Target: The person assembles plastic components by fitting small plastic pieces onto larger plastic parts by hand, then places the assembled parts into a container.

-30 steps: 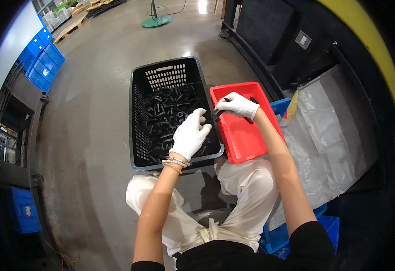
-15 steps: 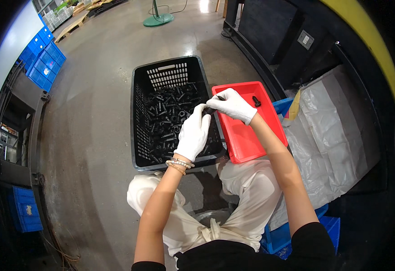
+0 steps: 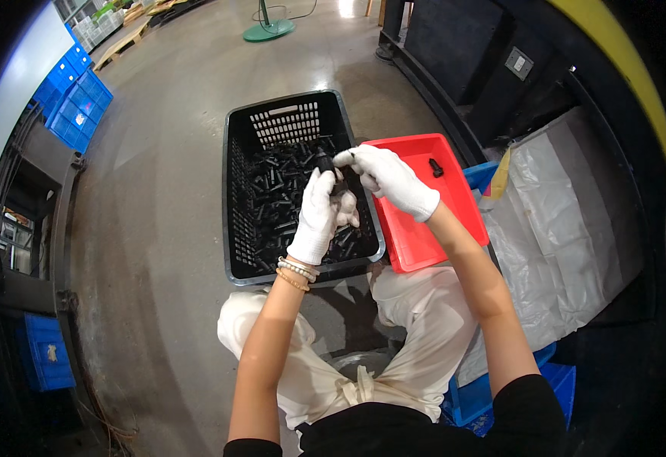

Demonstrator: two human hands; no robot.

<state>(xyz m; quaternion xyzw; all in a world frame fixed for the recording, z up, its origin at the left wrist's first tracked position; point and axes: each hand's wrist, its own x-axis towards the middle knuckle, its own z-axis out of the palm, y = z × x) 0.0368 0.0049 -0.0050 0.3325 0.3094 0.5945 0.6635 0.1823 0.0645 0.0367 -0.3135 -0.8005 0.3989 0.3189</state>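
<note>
My left hand (image 3: 318, 217), in a white glove, is closed around a dark cylindrical part (image 3: 323, 159) that pokes up above the fingers. White-gloved too, my right hand (image 3: 394, 179) sits just to the right of that part, its thumb and fingers pinched together. Whatever lies in this pinch is too small or hidden to make out. Both hands hover over the right side of a black plastic crate (image 3: 230, 198) with slotted walls. Many loose black parts (image 3: 272, 179), some like short bolts and some like rings, fill its bottom.
A shallow red tray (image 3: 424, 236) adjoins the crate on the right, with a black bolt-like part (image 3: 436, 167) in it. Farther right lies grey plastic sheeting (image 3: 554, 221) beside dark machinery (image 3: 455, 61). Blue crates (image 3: 80, 110) stand at the far left.
My left hand has turned, bringing the black part upright over the crate. The right hand has drawn slightly down and right, its fingers now apart from the left hand's.
</note>
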